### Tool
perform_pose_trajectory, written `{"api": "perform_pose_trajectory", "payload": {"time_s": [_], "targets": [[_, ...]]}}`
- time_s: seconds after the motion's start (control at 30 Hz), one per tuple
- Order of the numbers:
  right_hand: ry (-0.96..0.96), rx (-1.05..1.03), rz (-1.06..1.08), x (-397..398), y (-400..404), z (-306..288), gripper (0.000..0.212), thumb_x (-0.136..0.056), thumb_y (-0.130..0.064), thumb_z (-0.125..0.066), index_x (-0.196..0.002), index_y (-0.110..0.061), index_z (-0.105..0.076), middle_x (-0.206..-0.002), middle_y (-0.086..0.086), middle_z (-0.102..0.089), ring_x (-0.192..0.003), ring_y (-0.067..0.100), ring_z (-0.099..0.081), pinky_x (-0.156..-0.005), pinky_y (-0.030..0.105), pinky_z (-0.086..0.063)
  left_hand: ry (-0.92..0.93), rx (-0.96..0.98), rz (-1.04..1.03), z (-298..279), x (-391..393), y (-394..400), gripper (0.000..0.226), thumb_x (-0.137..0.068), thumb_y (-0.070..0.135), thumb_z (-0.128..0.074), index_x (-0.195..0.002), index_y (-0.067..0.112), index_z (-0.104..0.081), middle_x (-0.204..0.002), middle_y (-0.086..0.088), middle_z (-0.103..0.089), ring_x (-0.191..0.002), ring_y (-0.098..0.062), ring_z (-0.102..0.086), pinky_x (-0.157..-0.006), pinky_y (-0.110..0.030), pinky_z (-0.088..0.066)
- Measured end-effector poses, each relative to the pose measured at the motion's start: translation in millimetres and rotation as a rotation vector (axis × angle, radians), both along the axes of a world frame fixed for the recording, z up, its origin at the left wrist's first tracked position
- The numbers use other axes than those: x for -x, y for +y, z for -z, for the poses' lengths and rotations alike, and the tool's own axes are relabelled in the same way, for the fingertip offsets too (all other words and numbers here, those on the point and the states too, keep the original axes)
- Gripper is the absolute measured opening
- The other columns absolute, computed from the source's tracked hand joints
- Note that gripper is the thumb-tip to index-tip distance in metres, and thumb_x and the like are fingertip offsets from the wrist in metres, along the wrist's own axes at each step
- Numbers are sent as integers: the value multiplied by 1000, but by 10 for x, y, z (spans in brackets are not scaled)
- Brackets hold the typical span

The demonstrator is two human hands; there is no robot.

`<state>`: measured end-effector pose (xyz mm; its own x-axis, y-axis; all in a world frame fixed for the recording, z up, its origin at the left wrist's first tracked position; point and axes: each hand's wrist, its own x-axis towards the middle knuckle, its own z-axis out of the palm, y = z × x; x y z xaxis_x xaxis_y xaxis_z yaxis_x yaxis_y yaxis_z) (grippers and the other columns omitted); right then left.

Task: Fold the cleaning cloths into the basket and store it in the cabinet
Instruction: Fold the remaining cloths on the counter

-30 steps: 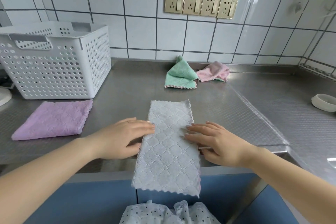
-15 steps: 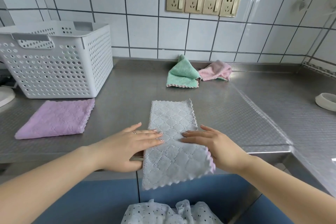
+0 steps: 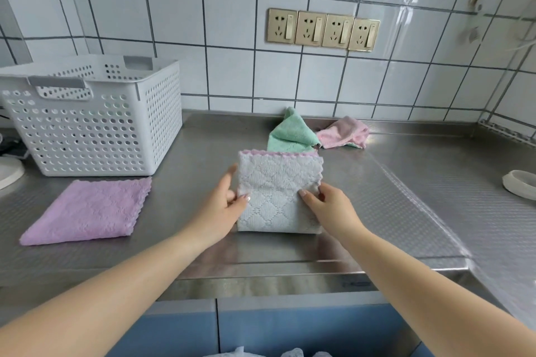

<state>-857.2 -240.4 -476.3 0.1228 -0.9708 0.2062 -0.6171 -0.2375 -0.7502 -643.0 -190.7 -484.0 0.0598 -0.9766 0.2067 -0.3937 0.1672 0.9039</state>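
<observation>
Mid-counter, the grey cloth (image 3: 278,191), a long strip a second ago, now doubled into a square, left hand (image 3: 224,206) and right hand (image 3: 324,206) pinching its side edges; likely ready for the basket (image 3: 95,116).

Grey quilted cloth (image 3: 278,194), purple cloth (image 3: 87,211), white perforated basket (image 3: 87,124).

Both bare forearms reach forward and converge. The left hand (image 3: 224,206) pinches with thumb on top and fingers curled under. The right hand (image 3: 327,207) mirrors it, its thumb pressed inward.
</observation>
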Motion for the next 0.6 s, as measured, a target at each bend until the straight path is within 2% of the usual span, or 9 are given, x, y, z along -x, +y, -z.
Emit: {"api": "perform_pose_trajectory", "payload": {"time_s": [0.07,0.17,0.23,0.27,0.3,0.33,0.4,0.5,0.6], "targets": [[40,-40,28,-62,-128,-14,43,-91,-34,-57,-62,-16,-32,-58,-3,-38,-56,13,-37,-49,26,-24,-58,-55,-49,29,5,-134,76,-97,15,-49,-150,25,5,-70,-12,-45,-55,-13,-35,-45,-13,-28],[119,-104,51,-111,-257,-6,41,-90,-32,-58,-60,-17,-34,-59,-4,-42,-56,9,-39,-49,24,-26,-168,-119,-60,47,-2,-270,80,-96,19,-50,-147,34,10,-62,-5,-37,-50,-11,-32,-44,-17,-25],[177,-131,62,-104,-310,13,40,-89,-32,-58,-60,-16,-36,-59,-5,-43,-57,10,-41,-48,23,-26,-180,-151,-42,61,-26,-364,71,-95,16,-52,-146,37,-8,-63,0,-44,-57,-12,-42,-54,-22,-33],[193,-139,65,-100,-328,19,37,-89,-31,-59,-62,-16,-39,-60,-5,-44,-60,13,-44,-48,23,-26,-169,-162,-27,59,-24,-402,62,-94,13,-53,-145,33,-24,-74,-1,-57,-68,-13,-52,-65,-24,-41],[202,-141,62,-92,-331,17,32,-89,-31,-59,-66,-14,-45,-62,-5,-47,-66,16,-47,-49,24,-28,-167,-181,-20,64,-19,-427,51,-94,11,-53,-140,27,-39,-94,-4,-66,-85,-14,-58,-80,-27,-45],[206,-153,57,-89,-335,15,25,-89,-30,-59,-73,-12,-52,-67,-4,-52,-73,18,-50,-52,25,-31,-182,-201,-25,64,-13,-443,42,-93,11,-54,-134,21,-50,-110,-6,-65,-96,-15,-58,-90,-28,-44],[213,-175,48,-102,-349,-6,25,-89,-29,-59,-94,-5,-63,-87,4,-65,-85,22,-55,-61,27,-36,-210,-238,-41,67,-18,-474,34,-93,12,-54,-126,18,-58,-110,-7,-63,-95,-15,-54,-85,-25,-44],[215,-192,67,-108,-371,-23,34,-88,-28,-60,-111,-3,-61,-110,8,-66,-102,24,-59,-76,27,-42,-210,-276,-42,57,-31,-507,32,-93,14,-54,-124,19,-60,-102,-4,-57,-92,-16,-54,-68,-17,-42],[190,-241,66,-106,-374,-38,46,-88,-28,-61,-129,-9,-52,-121,6,-61,-103,22,-58,-72,24,-44,-181,-322,-23,-2,-7,-485,31,-94,18,-54,-125,19,-59,-114,-5,-58,-98,-16,-57,-69,-20,-46]]}}
